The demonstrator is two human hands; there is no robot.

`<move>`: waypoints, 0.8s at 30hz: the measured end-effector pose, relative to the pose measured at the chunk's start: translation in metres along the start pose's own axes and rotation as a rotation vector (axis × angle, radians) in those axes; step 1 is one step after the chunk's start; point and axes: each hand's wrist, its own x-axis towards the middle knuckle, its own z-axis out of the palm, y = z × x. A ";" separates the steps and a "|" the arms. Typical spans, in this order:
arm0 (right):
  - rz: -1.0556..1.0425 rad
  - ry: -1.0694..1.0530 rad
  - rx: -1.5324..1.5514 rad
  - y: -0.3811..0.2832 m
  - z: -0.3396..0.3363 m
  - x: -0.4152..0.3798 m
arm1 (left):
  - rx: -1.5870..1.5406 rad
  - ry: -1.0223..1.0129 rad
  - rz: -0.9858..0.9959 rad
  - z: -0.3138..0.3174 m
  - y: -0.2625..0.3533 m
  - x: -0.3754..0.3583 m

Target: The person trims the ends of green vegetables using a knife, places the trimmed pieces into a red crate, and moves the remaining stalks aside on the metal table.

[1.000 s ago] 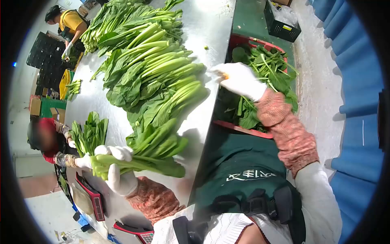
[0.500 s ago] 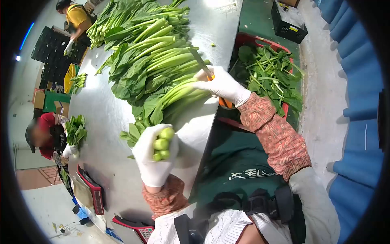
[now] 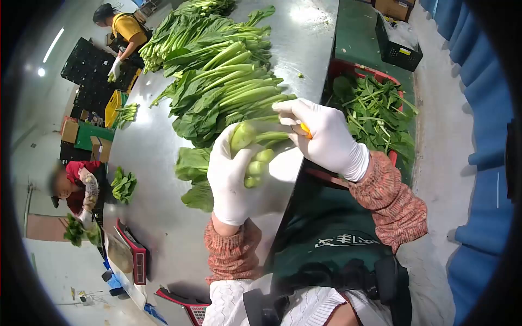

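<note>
White gloves cover both of my hands. My left hand (image 3: 232,174) is wrapped round a bunch of green stalks (image 3: 258,169), their pale cut ends facing me and the leaves (image 3: 197,198) hanging out beyond it on the left. Close on its right, my right hand (image 3: 326,133) has its fingers closed on a tool with an orange handle (image 3: 306,130); the blade cannot be made out. Thin stems (image 3: 272,136) stretch between the two hands. Just beyond them, a long pile of leafy greens (image 3: 234,92) lies on the metal table (image 3: 168,233).
A red crate (image 3: 392,81) of leaves stands at the table's right side, a black crate (image 3: 399,46) beyond it. Red scales (image 3: 130,252) sit at the near left. Two co-workers, one in yellow (image 3: 129,27), one in red (image 3: 79,168), stand across the table. A leafy bunch (image 3: 124,185) lies nearby.
My hands have come closer together, and another stalk is now at my left hand's thumb. The co-worker in red has put a leafy bunch on the table. The whole view has shifted slightly.
</note>
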 end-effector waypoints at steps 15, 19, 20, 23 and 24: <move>0.314 0.029 -0.179 0.079 -0.068 -0.010 | -0.327 -0.309 0.141 0.003 0.034 0.047; 0.287 -0.137 0.486 0.058 -0.119 -0.006 | -0.886 -0.594 0.030 0.035 0.029 0.078; 0.230 -0.210 0.522 0.049 -0.129 -0.002 | -1.051 -0.636 0.037 0.048 0.031 0.086; 0.192 -0.200 0.506 0.047 -0.144 -0.001 | -1.150 -0.799 -0.104 0.073 0.028 0.100; 0.193 -0.160 0.483 0.050 -0.146 -0.004 | -1.246 -0.760 -0.155 0.081 0.035 0.101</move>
